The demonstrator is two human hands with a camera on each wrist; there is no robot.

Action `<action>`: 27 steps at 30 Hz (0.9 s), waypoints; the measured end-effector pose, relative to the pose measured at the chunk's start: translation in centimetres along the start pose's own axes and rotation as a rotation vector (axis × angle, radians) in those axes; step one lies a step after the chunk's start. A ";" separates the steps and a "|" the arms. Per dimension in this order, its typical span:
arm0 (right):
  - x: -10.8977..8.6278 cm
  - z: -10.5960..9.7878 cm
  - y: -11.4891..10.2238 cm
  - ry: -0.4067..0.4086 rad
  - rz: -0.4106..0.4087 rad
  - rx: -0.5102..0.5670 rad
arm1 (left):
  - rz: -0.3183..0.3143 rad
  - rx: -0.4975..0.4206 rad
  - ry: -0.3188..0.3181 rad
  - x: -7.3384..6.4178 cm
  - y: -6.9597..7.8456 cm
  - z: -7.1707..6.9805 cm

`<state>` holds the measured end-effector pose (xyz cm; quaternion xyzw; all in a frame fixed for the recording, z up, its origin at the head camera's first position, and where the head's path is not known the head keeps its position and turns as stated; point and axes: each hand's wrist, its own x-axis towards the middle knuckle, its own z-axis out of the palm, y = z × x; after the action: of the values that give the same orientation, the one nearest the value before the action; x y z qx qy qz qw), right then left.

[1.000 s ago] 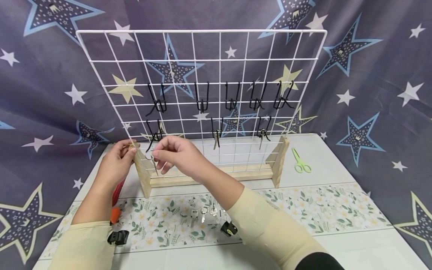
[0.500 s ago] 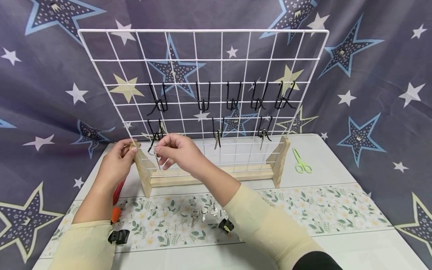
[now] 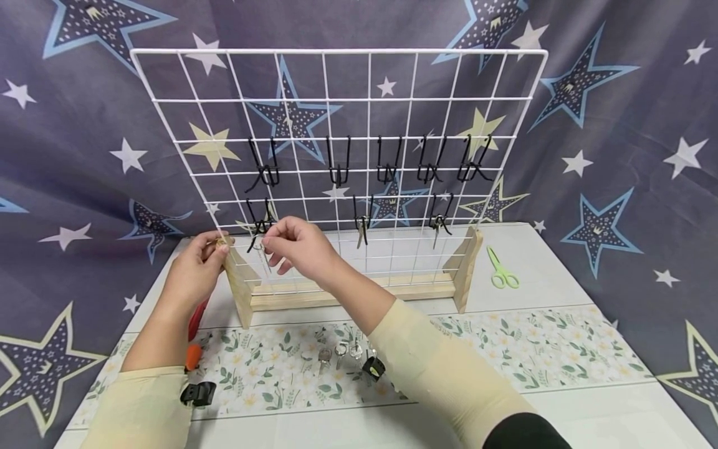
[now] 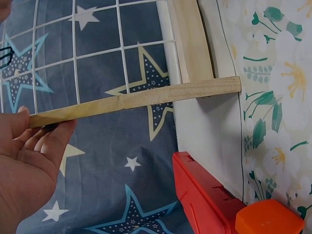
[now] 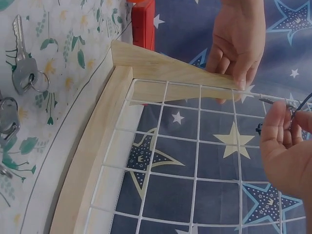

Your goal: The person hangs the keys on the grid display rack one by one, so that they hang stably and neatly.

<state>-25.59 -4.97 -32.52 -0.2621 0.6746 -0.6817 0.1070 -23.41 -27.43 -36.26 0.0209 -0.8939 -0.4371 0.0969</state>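
My left hand (image 3: 193, 271) grips the upper end of the wooden side support (image 4: 131, 101) at the left of a white wire grid rack (image 3: 368, 100). In the head view my right hand (image 3: 305, 249) pinches a small key (image 3: 266, 260) by its ring, right at the tip of the lower left black hook (image 3: 259, 218). The right wrist view has that key (image 5: 266, 101) beyond the fingertips, partly hidden by them. Two hooks further right on the lower row each carry a key (image 3: 361, 234).
Several black hooks (image 3: 387, 168) form an upper row on the grid. Loose keys (image 3: 324, 357) with rings lie on the floral strip in front. Green scissors (image 3: 502, 271) lie at right. A red object (image 4: 200, 197) and an orange one (image 4: 268, 218) sit beside the left support.
My right hand has moved slightly up and to the right with the key, bringing the ring close to the lower left hook's tip. My left hand has stayed on the wooden support.
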 end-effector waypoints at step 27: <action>1.6 1.0 0.5 0.195 0.026 0.122 | -0.019 -0.009 -0.015 0.0 0.2 -0.1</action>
<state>-26.55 -6.65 -32.76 -0.1787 0.6424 -0.7424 0.0651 -23.36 -27.39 -36.05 0.0256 -0.8925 -0.4420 0.0862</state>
